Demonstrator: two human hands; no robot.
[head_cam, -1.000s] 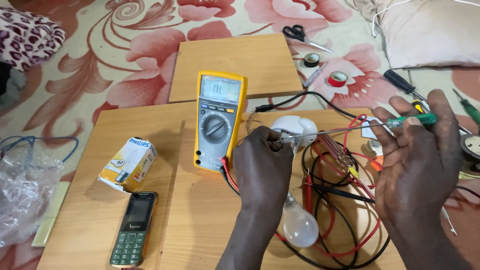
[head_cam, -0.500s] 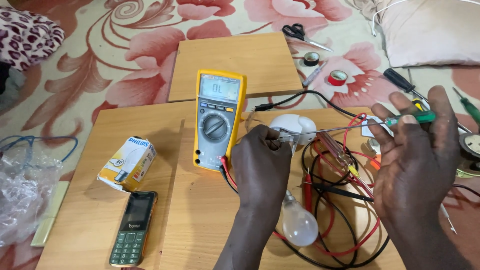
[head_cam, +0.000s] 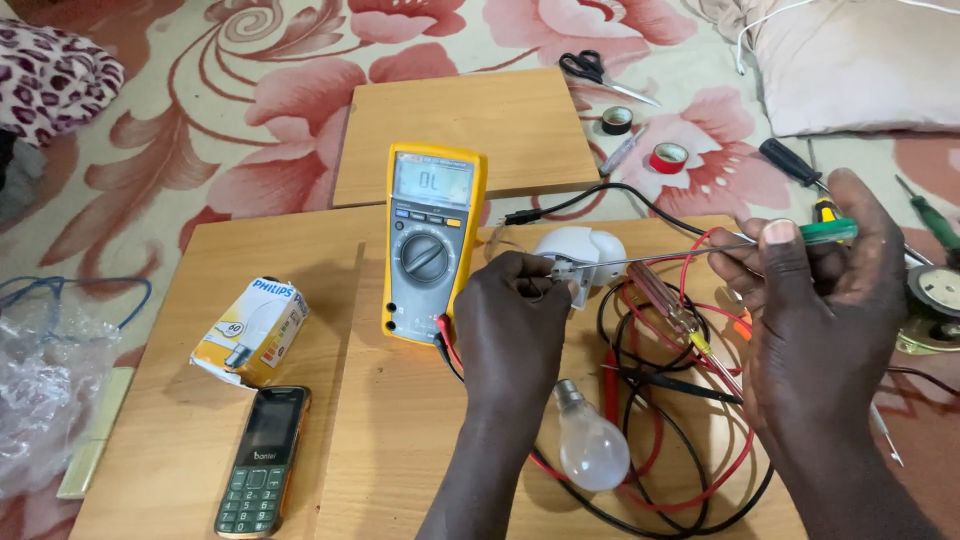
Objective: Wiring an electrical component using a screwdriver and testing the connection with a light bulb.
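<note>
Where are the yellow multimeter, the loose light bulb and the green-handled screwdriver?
yellow multimeter (head_cam: 428,258), head view, on its rotary dial.
light bulb (head_cam: 594,452), head view, on the frosted glass.
green-handled screwdriver (head_cam: 828,232), head view, on the green handle in the right hand's (head_cam: 815,330) grip.

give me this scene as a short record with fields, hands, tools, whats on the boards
left hand: pinches a white lamp holder on the wooden board
right hand: holds a green-handled screwdriver, its tip at the holder
meter: yellow multimeter, display lit, red and black leads coiled beside it
bulb: frosted light bulb lying loose by the left wrist
left side: bulb box and a keypad phone
beyond the boards: scissors, black and red tape rolls
</note>
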